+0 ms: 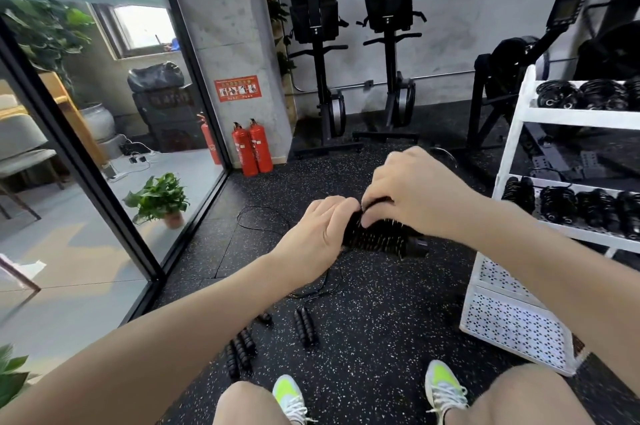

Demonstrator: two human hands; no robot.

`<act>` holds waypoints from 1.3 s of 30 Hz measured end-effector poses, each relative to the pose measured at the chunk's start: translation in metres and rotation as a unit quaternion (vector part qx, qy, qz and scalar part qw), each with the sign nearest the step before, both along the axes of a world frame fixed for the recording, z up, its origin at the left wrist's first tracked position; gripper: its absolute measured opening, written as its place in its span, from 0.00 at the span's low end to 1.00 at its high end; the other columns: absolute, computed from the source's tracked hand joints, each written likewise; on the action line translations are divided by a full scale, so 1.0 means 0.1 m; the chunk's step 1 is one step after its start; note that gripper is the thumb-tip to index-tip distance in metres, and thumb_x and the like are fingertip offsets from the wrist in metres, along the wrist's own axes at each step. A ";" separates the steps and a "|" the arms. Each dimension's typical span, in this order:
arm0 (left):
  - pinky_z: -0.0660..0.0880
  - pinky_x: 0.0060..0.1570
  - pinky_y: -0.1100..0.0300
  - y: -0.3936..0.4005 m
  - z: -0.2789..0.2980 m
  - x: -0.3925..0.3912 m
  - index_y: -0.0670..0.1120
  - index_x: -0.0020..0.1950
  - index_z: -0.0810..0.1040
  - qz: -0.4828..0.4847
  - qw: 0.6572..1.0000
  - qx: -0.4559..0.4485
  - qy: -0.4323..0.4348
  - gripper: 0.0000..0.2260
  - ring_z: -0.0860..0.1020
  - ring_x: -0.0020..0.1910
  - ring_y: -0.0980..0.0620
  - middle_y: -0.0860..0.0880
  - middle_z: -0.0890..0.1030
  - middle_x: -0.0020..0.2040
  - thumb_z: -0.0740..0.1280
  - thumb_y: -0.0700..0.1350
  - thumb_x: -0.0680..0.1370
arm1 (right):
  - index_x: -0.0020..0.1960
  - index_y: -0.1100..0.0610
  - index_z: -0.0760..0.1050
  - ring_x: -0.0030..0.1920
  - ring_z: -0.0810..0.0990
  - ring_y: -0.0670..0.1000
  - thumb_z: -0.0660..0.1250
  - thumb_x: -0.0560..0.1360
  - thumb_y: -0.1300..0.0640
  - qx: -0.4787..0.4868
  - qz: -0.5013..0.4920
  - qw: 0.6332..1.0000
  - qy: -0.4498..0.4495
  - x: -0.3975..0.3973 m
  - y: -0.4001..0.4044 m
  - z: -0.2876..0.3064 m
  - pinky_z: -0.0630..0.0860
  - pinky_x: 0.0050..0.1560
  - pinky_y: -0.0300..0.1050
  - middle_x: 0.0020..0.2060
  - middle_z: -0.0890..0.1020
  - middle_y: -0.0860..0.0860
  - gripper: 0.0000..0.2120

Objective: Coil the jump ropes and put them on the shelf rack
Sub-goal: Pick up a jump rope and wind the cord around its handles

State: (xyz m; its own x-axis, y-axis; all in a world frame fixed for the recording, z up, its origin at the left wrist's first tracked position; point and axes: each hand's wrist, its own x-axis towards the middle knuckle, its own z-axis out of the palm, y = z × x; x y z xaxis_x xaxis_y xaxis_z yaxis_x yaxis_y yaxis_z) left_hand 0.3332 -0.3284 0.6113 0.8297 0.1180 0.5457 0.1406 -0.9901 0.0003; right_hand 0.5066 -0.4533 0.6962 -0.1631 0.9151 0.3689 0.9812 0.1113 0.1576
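- The jump rope [377, 237] in hand was a dark bundle held in mid-air above the speckled floor [363, 338], in the middle of the view, its cord wound round the paired handles, with one handle end showing at the right.
- The left hand [322, 234] gripped the bundle's left end; the right hand [412, 192] pinched the cord on top, fingers curled as if laying on a turn.
- A loose tail of cord [322, 286] hung down to the floor, so the coiling step looked nearly but not fully done.
- The next move probably called for winding in that tail and securing it, then reaching right to the rack.
- More ropes lay uncoiled on the floor nearer the person: floor handles [304, 326] and another pair [239, 352] further left.
- The white shelf rack [519, 113] stood to the right; its upper and middle shelves held rows of coiled ropes [561, 205], while the lowest perforated tray [512, 320] appeared bare.
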 end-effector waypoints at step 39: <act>0.74 0.43 0.54 -0.25 0.15 0.40 0.42 0.60 0.77 0.032 0.637 -0.734 -0.234 0.19 0.76 0.34 0.52 0.47 0.81 0.42 0.60 0.58 0.85 | 0.49 0.51 0.81 0.45 0.85 0.50 0.58 0.79 0.42 -0.047 -0.091 0.820 0.563 -0.26 0.09 -0.42 0.79 0.55 0.46 0.40 0.87 0.46 0.18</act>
